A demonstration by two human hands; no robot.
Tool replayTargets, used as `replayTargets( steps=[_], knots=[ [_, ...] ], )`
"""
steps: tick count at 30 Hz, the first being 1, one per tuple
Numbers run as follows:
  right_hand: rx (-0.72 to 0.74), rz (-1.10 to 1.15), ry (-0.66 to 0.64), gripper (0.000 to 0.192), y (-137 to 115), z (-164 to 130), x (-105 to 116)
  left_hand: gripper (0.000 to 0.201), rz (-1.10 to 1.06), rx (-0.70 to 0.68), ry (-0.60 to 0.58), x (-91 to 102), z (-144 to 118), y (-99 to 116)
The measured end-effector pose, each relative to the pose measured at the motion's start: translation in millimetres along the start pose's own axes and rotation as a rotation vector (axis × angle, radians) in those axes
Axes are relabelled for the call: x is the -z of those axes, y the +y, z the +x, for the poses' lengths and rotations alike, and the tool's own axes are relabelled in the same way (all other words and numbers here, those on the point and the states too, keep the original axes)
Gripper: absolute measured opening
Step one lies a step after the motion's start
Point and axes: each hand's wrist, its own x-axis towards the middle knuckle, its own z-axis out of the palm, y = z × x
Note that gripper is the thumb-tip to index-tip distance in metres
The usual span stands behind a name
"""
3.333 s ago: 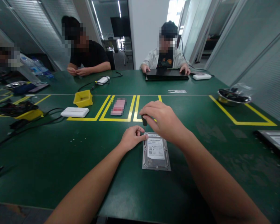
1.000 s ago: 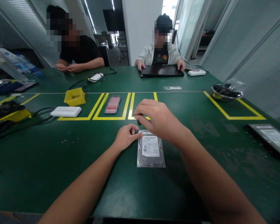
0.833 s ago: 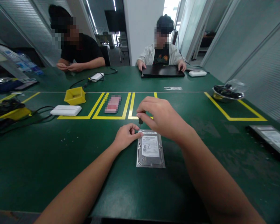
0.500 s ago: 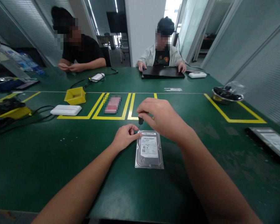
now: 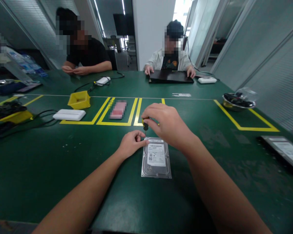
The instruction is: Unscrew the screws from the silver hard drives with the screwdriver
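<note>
Just below mid-frame, your hard drive [image 5: 156, 159] lies on the table [image 5: 127, 201], your left hand [image 5: 131, 143] at its upper left corner, the screwdriver [image 5: 146, 127] in your right hand [image 5: 168, 122] at that corner too. A box [image 5: 79, 104] sits left of centre, a bowl [image 5: 236, 106] toward the right, another drive [image 5: 284, 149] at the right edge.

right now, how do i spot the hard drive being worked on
On the green table, find the left hand and right hand. By them lies a silver hard drive with a white label. Unlike the second drive at far right, it has a screwdriver at its far left corner.
</note>
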Motion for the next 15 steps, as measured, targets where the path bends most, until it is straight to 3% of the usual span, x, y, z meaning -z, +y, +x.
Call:
replayTargets(
  steps=[15],
  knots=[
    [0.029,0.025,0.019,0.014,-1.3,1.3,-8.2,0.036,0.006,0.0,-0.029,4.1,-0.6,5.2]
  ],
)
